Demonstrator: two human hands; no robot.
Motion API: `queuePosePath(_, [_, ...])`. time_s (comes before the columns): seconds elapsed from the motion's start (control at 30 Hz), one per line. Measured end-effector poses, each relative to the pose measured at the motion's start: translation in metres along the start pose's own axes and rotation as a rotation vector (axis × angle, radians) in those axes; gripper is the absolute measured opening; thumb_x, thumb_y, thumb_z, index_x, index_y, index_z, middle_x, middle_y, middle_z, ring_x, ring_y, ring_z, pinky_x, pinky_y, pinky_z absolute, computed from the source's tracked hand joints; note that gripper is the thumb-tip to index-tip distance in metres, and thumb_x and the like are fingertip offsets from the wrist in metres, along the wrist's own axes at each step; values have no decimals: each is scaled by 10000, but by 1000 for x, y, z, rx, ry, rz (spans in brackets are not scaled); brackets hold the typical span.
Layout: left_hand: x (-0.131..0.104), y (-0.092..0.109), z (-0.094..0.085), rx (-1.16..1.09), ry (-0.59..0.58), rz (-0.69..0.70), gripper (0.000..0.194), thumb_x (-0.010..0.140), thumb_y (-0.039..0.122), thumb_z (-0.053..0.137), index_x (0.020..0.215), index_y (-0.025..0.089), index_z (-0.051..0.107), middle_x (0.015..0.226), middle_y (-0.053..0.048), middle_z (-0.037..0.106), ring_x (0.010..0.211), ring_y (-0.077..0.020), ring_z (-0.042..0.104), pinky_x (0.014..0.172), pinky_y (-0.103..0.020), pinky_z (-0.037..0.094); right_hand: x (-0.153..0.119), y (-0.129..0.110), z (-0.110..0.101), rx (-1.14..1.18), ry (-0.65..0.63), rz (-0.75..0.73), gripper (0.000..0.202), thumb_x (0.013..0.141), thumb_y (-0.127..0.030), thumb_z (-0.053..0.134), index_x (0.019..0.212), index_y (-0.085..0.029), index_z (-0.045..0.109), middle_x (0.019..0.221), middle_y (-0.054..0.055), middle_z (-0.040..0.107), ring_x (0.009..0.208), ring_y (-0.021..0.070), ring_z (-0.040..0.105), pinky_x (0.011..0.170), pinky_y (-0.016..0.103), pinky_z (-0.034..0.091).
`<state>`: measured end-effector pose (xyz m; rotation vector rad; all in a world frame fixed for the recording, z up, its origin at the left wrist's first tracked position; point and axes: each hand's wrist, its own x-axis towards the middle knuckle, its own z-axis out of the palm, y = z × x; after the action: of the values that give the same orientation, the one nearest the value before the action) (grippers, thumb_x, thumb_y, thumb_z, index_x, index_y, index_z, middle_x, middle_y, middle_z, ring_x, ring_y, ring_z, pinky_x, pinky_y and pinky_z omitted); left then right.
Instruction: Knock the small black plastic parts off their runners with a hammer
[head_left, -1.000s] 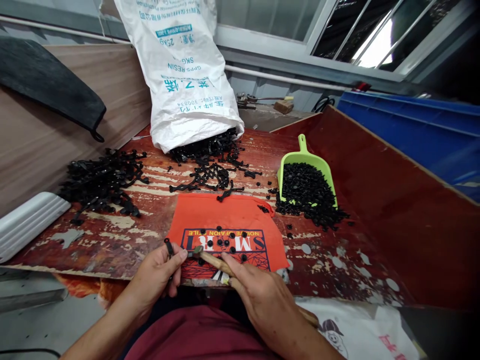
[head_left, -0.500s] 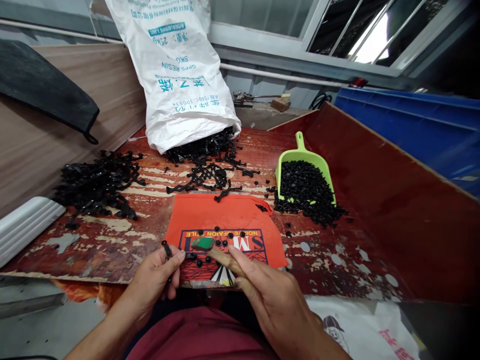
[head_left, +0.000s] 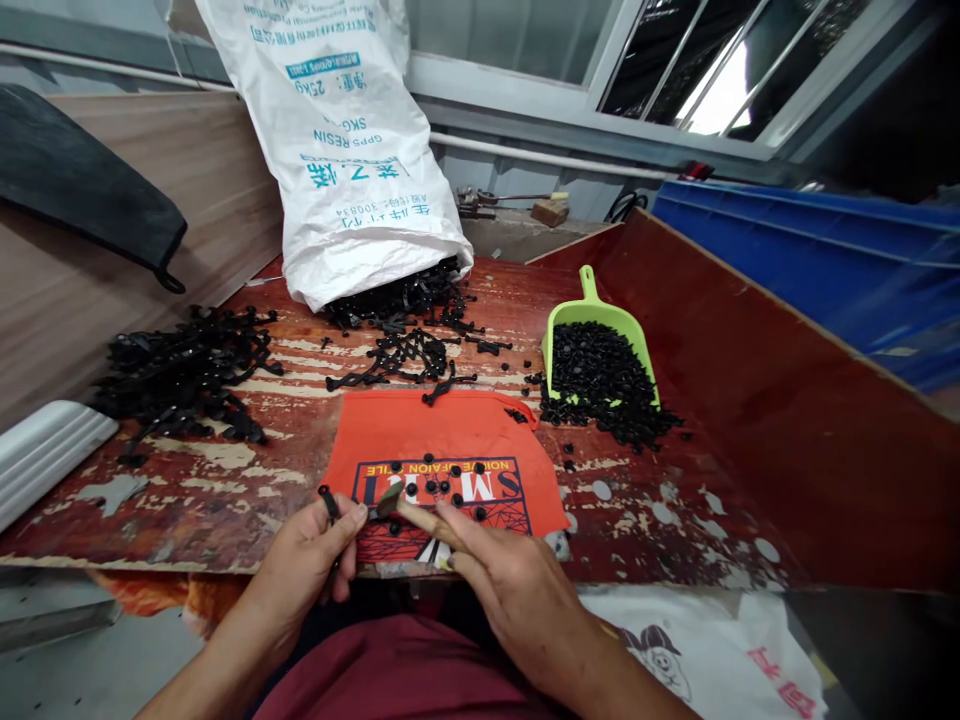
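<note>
My left hand (head_left: 319, 545) pinches a black plastic strip with a round end (head_left: 327, 500) near the table's front edge. In my right hand (head_left: 510, 585) is a short wooden-handled tool (head_left: 424, 520) with a small dark, greenish head. That head is right beside my left fingertips, over the orange cloth bag (head_left: 442, 430); whether it touches the strip I cannot tell. Several small round black plastic pieces (head_left: 457, 500) lie scattered on the bag around the tool. The part of the strip inside my left fingers is hidden.
A white sack (head_left: 367, 190) spills black branched strips at the back. Another pile of strips (head_left: 187, 370) lies left. On the right, a lime-green dustpan (head_left: 590, 288) holds small black pieces, some spilling forward. A reddish board (head_left: 720, 400) edges the table's right side.
The tool's head has moved left and turned, coming up close to my left fingertips. More loose black pieces lie to the tool's right on the bag. The view has shifted slightly.
</note>
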<state>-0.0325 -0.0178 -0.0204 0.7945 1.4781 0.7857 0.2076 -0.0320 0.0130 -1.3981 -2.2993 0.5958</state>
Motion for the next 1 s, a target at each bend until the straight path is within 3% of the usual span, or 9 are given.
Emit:
queuePosePath(0.17, [4, 0, -3, -53, -25, -25, 488, 736, 609, 682, 941, 174, 598, 392, 88, 496, 294, -69, 393, 341, -150, 223, 1, 6, -21, 327, -13, 145, 561, 995, -134, 374, 1498, -380, 343, 1417, -50, 541, 1273, 160, 550, 1097, 337, 431])
queuePosePath(0.23, [4, 1, -5, -85, -32, -45, 441, 763, 586, 677, 895, 168, 625, 379, 87, 466, 293, -59, 361, 350, -155, 221, -4, 13, -24, 379, -16, 193, 555, 998, -136, 363, 1491, -390, 354, 1455, -69, 492, 1347, 159, 466, 1161, 365, 342])
queuePosePath(0.33, [4, 1, -9, -120, -71, -43, 460, 807, 560, 658, 607, 163, 539, 357, 65, 424, 321, -33, 313, 386, -154, 237, -16, 24, -21, 391, -14, 266, 521, 1012, -176, 351, 1485, -392, 366, 1460, -70, 482, 1345, 165, 469, 1147, 362, 359])
queuePosePath(0.4, [3, 2, -12, -152, -98, -28, 508, 829, 538, 651, 534, 164, 473, 350, 61, 399, 341, -28, 286, 409, -151, 266, -24, 30, -17, 385, -11, 301, 501, 1023, -211, 342, 1484, -405, 359, 1468, -75, 466, 1329, 167, 490, 1106, 344, 412])
queuePosePath(0.53, [-2, 5, -18, -228, -104, -88, 278, 810, 452, 716, 824, 186, 636, 547, 29, 598, 462, -75, 471, 476, -171, 379, -33, 37, -14, 335, 0, 339, 472, 1039, -269, 328, 1482, -433, 342, 1480, -82, 447, 1322, 166, 498, 1038, 306, 467])
queuePosePath(0.67, [-13, 13, -21, -327, -126, -212, 306, 741, 372, 804, 940, 201, 647, 809, -34, 703, 695, -146, 617, 627, -237, 490, -37, 40, -13, 305, 0, 358, 463, 1045, -293, 319, 1484, -441, 329, 1485, -79, 444, 1325, 170, 492, 1051, 317, 453])
queuePosePath(0.77, [-24, 17, -18, -496, -192, -240, 214, 743, 302, 803, 840, 195, 645, 696, -6, 617, 616, -124, 552, 578, -242, 462, -39, 40, -9, 326, -3, 352, 465, 1049, -296, 314, 1484, -460, 313, 1493, -98, 426, 1343, 161, 469, 1111, 343, 393])
queuePosePath(0.87, [-32, 16, -13, -697, -290, -247, 191, 781, 247, 758, 705, 173, 599, 569, 44, 428, 498, -76, 393, 477, -228, 370, -40, 38, -7, 344, -4, 361, 472, 1049, -290, 312, 1488, -465, 296, 1481, -98, 442, 1301, 160, 520, 1118, 361, 390])
queuePosePath(1.0, [-36, 12, -9, -812, -236, -256, 210, 740, 255, 805, 759, 170, 614, 535, 90, 268, 459, -47, 279, 432, -205, 292, -42, 36, -7, 347, 19, 359, 471, 1044, -267, 320, 1481, -441, 330, 1460, -64, 479, 1243, 181, 577, 1090, 382, 430])
